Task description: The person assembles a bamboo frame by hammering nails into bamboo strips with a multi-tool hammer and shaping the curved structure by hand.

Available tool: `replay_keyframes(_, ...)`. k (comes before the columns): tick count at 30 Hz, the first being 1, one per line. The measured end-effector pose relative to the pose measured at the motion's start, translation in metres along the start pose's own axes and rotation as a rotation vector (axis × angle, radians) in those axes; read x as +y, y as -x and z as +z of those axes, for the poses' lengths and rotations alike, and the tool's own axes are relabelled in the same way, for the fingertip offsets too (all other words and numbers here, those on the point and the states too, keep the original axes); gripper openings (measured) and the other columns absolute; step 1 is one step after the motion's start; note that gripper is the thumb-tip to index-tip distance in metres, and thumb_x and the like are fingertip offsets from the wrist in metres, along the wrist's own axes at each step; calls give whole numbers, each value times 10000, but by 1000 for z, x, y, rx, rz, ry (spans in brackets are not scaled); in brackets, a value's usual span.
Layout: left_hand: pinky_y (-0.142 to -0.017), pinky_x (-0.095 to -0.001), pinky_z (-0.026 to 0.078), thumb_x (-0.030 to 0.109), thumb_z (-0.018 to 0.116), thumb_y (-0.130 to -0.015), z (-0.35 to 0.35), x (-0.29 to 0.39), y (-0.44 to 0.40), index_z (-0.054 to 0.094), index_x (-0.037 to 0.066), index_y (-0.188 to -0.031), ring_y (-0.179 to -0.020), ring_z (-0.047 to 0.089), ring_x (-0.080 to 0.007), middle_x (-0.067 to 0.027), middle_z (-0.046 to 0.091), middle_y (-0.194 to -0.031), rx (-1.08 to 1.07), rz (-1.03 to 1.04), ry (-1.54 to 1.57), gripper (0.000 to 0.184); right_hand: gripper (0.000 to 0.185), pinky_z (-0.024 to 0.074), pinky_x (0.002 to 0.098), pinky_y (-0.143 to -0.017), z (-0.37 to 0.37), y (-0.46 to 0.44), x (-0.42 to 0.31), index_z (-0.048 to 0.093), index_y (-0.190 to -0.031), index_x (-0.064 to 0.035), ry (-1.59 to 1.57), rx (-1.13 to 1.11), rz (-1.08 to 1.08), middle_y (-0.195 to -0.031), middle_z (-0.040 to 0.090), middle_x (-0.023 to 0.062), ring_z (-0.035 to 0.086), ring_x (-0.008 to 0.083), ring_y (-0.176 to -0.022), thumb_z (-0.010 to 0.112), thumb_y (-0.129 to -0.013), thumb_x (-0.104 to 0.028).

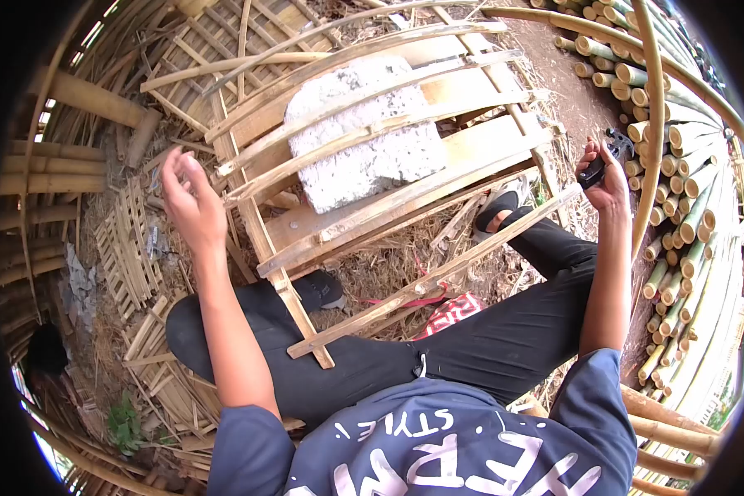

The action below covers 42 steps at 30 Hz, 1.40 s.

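A slatted bamboo frame (455,264) stretches out in front of me, its near end resting on my lap. Under its far slats a rough white block (380,165) sits on wooden boards (450,87). My left hand (192,198) is raised just beyond the frame's left rail, fingers apart and nothing in them. Past the frame's right side, my right hand (603,178) is closed around a black-handled tool (591,174). Its kind is not clear, and my fingers cover part of it.
Cut bamboo poles (678,182) are stacked on the right. Woven bamboo pieces (128,248) and loose strips lie on the ground at left. A red-and-white patterned item (453,316) lies beneath the frame between my legs. A curved bamboo pole (655,107) stands near my right hand.
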<state>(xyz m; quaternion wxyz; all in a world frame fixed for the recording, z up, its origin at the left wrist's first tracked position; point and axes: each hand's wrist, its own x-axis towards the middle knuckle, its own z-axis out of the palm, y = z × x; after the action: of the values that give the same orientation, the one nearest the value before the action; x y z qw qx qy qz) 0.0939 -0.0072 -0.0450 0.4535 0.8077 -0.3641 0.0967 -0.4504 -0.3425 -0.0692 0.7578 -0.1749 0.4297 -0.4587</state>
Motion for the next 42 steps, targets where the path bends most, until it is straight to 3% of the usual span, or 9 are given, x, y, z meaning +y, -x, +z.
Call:
replay_keyframes(3, -967, -414, 471, 259, 632, -963, 25, 64, 26, 612, 4, -1200, -1104, 609, -300, -151, 663, -1135, -119, 356, -51, 349, 281, 495, 285, -619, 6, 2, -4, 568, -1206, -18, -40, 4, -11, -953, 661, 62, 581, 120, -694, 513, -1053, -247)
replay_keyframes(7, -1087, -503, 347, 364, 665, -910, 67, 170, 89, 612, -28, -1201, -1203, 540, -345, -189, 603, -1223, -562, 787, -86, 491, 277, 493, 289, -620, 14, 9, -8, 571, -1197, -22, -114, -55, 19, -932, 670, 55, 584, 116, -692, 510, -1055, -252)
replay_keyframes(13, -1082, -602, 305, 495, 682, -860, 109, 249, 162, 426, -24, -1446, -1344, 380, -364, -204, 473, -1378, -772, 646, -224, 824, 260, 491, 293, -617, 5, 19, -16, 563, -1180, -33, -139, -111, 0, -926, 672, 51, 583, 118, -669, 490, -1061, -252)
replay_keyframes(17, -960, -546, 376, 462, 695, -860, 132, 277, 186, 492, 3, -1373, -1244, 446, -327, -146, 530, -1266, -723, 665, -303, 717, 241, 494, 300, -638, -3, 26, -23, 571, -1166, -33, -203, -135, -15, -925, 671, 51, 590, 119, -692, 496, -1057, -234)
replay_keyframes(22, -596, -416, 575, 383, 673, -925, 172, 281, 204, 595, 4, -1083, -754, 724, -315, -156, 691, -892, -781, 456, -303, 418, 224, 491, 305, -653, -6, 31, -25, 576, -1155, -39, -216, -154, -6, -922, 673, 52, 599, 122, -709, 491, -1057, -223)
replay_keyframes(25, -572, -406, 586, 393, 660, -936, 170, 285, 199, 623, 1, -1029, -694, 729, -325, -161, 703, -759, -859, 324, -99, 405, 223, 490, 311, -655, -8, 34, -26, 577, -1154, -42, -230, -142, 2, -922, 673, 50, 599, 121, -710, 486, -1059, -222)
replay_keyframes(31, -553, -401, 570, 342, 638, -960, 128, 308, 177, 645, 2, -1017, -646, 717, -306, -166, 695, -705, -792, 285, -49, 344, 218, 487, 316, -657, -7, 36, -30, 555, -1186, -61, -200, -153, -43, -933, 665, 50, 588, 112, -696, 478, -1064, -224)
replay_keyframes(37, -537, -422, 541, 293, 646, -960, 59, 327, 134, 597, 32, -886, -603, 693, -324, -147, 678, -676, -324, 419, 53, 276, 200, 490, 309, -629, -5, 29, -30, 544, -1173, -56, -190, -100, -99, -968, 660, 61, 579, 111, -673, 510, -1049, -208)
replay_keyframes(42, -378, -354, 443, 313, 584, -1011, -20, 323, 89, 564, 73, -772, -414, 617, -226, -58, 572, -492, -1, 438, 73, 339, 222, 485, 303, -608, 14, 28, -31, 557, -1175, -56, -177, -131, -128, -1038, 646, 60, 574, 108, -660, 539, -1037, -230)
